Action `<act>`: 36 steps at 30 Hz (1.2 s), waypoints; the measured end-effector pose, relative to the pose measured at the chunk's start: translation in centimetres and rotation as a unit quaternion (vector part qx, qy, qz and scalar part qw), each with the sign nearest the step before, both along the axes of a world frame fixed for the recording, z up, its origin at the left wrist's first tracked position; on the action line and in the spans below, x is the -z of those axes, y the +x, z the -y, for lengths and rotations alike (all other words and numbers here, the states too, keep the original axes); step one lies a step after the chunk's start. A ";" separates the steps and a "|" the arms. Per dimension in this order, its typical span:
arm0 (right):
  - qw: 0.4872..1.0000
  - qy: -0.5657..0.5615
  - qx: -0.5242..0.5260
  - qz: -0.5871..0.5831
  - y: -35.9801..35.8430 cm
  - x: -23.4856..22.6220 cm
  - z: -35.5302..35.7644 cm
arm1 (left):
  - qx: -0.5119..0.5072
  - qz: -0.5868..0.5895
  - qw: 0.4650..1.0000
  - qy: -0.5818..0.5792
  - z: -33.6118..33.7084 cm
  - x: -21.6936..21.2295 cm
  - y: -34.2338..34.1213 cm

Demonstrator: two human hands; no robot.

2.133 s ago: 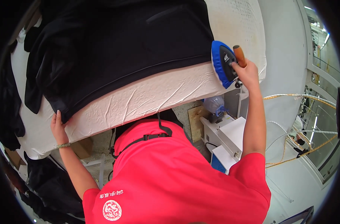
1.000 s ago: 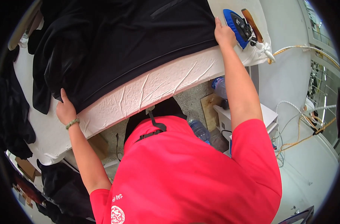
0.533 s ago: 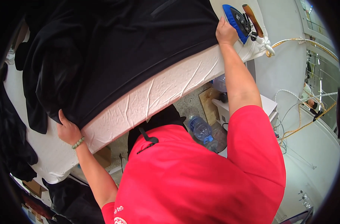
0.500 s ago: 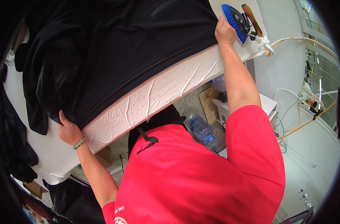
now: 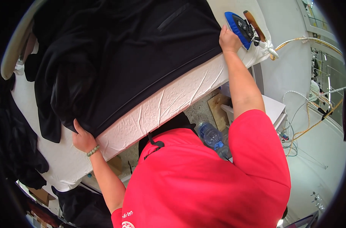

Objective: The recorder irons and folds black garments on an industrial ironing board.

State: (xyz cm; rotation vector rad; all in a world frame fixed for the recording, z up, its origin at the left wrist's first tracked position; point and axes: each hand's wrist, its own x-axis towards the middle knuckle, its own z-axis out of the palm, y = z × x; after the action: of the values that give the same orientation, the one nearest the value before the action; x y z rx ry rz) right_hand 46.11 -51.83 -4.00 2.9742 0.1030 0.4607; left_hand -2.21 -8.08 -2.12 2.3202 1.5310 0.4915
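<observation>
A black top (image 5: 142, 64) lies spread over a padded white pressing table (image 5: 173, 100), its hem running along the near edge. A sleeve hangs in folds at the left, and a zipped slit (image 5: 173, 18) shows near the upper middle. At the left end of the hem, my left hand (image 5: 84, 140) is closed on the fabric, thumb up on top and fingers hidden below. My right hand (image 5: 230, 40) pinches the hem's right end. Just beside that hand sits an iron (image 5: 241, 29) with a blue-edged sole and a wooden handle (image 5: 254, 25).
A cord or hose (image 5: 308, 38) runs from the iron's corner to the right. More black clothing (image 5: 19, 140) lies at the left. Under the table are plastic bottles (image 5: 210, 135), a board (image 5: 218, 110) and a white cabinet (image 5: 272, 110). A pale wall (image 5: 279, 68) stands at the right.
The whole view has shifted slightly, so table, iron and garment appear a little lower, the left side also further right. Both hands keep their hold on the hem.
</observation>
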 end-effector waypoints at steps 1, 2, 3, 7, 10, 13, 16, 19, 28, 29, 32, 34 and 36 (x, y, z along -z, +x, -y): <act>1.000 0.004 0.002 0.001 -0.2 0.2 -0.2 | 0.002 -0.003 1.000 0.005 0.2 -0.1 0.1; 1.000 0.007 0.003 0.002 -0.3 0.3 -0.3 | 0.004 -0.006 1.000 0.010 0.4 -0.1 0.2; 1.000 0.010 0.005 0.002 -0.4 0.4 -0.3 | 0.007 -0.010 1.000 0.015 0.5 -0.1 0.2; 0.999 0.012 -0.023 0.028 0.6 -0.7 0.3 | -0.049 0.027 0.998 -0.042 0.1 -0.1 -0.1; 1.000 0.012 -0.003 0.013 0.1 0.4 -0.2 | -0.030 0.003 0.999 -0.021 0.4 -0.3 0.3; 1.000 0.016 -0.003 0.002 -0.5 -0.1 -0.3 | -0.025 -0.001 1.000 -0.015 0.5 -0.3 -0.1; 0.999 0.033 -0.012 0.004 -0.3 -0.7 -0.2 | -0.024 0.026 0.999 -0.017 0.4 0.2 0.0; 0.999 0.046 0.027 -0.006 0.6 -1.3 -0.9 | -0.023 0.035 0.999 0.034 0.8 0.7 0.6; 0.977 0.177 0.033 -0.117 -2.1 -3.4 0.6 | -0.075 -0.044 0.994 -0.065 1.0 -2.2 0.2; 0.974 0.171 0.023 -0.144 -2.3 -3.6 1.1 | -0.077 -0.040 0.993 -0.076 1.4 -2.4 0.0; 0.966 0.156 -0.007 -0.206 -2.7 -3.8 1.8 | -0.088 -0.049 0.991 -0.084 1.8 -2.6 0.4; 0.971 0.138 -0.044 -0.191 -2.9 -4.2 2.0 | -0.082 -0.059 0.990 -0.094 1.5 -2.5 0.6; 0.972 0.129 -0.063 -0.185 -2.4 -3.6 2.3 | -0.096 -0.083 0.989 -0.072 1.8 -2.5 0.2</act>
State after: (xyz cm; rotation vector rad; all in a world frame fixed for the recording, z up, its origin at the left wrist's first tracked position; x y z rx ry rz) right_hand 43.69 -54.15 -0.37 3.2879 0.2914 -0.0850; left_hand -2.00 -9.87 0.42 2.1613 1.8144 0.2261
